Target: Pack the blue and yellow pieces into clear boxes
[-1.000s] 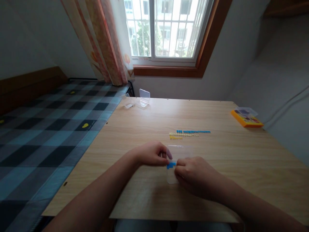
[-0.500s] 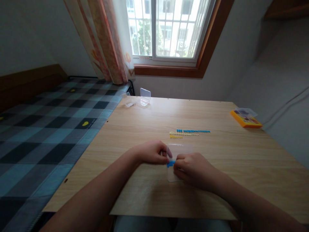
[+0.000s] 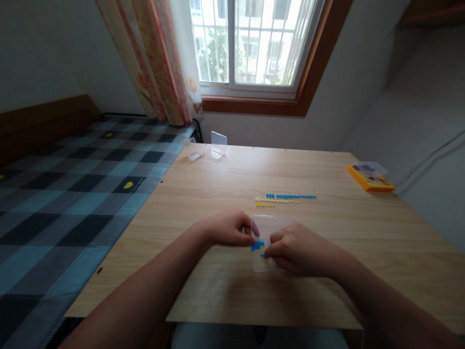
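Observation:
A clear plastic board [image 3: 262, 265] lies on the table in front of me. My left hand [image 3: 234, 229] is closed on its left edge, thumb beside a stepped patch of joined small blue pieces [image 3: 257, 245]. Over the board's right side is my right hand [image 3: 292, 249], its fingers drawn together. At the right fingertips a single small blue piece [image 3: 262, 255] shows, a little below the patch and apart from it. Whether that piece touches the board I cannot tell. Part of the board is hidden beneath the right hand.
Beyond the board run rows of small blue pieces [image 3: 294, 197], cream pieces [image 3: 276, 200] and yellow pieces [image 3: 264, 205]. Clear plastic holders [image 3: 218, 145] stand at the far left of the table [image 3: 203, 194]. An orange box [image 3: 370, 180] with a clear lid sits far right.
My right hand has shifted slightly right, uncovering more of the blue patch. A separate blue piece now shows at its fingertips. My left hand stays at the board's edge.

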A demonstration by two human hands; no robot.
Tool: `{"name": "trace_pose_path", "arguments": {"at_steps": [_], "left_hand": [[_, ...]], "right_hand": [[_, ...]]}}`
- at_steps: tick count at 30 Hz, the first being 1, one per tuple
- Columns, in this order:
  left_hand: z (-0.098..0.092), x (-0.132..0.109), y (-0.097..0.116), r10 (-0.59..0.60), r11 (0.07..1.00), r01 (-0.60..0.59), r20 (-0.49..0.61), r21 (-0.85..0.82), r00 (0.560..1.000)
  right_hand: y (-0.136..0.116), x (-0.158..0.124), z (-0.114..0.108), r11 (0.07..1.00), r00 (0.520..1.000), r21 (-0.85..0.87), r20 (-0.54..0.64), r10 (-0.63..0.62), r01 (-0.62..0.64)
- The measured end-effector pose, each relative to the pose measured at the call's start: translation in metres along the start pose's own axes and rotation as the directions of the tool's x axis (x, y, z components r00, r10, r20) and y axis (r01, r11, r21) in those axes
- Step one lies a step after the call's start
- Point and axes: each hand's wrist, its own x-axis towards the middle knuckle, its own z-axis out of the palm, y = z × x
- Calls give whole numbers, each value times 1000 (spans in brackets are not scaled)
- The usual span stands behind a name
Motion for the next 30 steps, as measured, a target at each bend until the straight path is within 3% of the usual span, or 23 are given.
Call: {"name": "trace_pose_path", "arguments": {"at_steps": [10, 30], "left_hand": [[0, 0, -1, 14, 1000, -14, -2, 11, 1000], [0, -1, 0, 25, 1000, -25, 5, 2, 1000]], "right_hand": [[-6, 4, 6, 997, 999, -60, -25, 48, -50], [-6, 8, 12, 997, 996, -75, -86, 15, -21]]}}
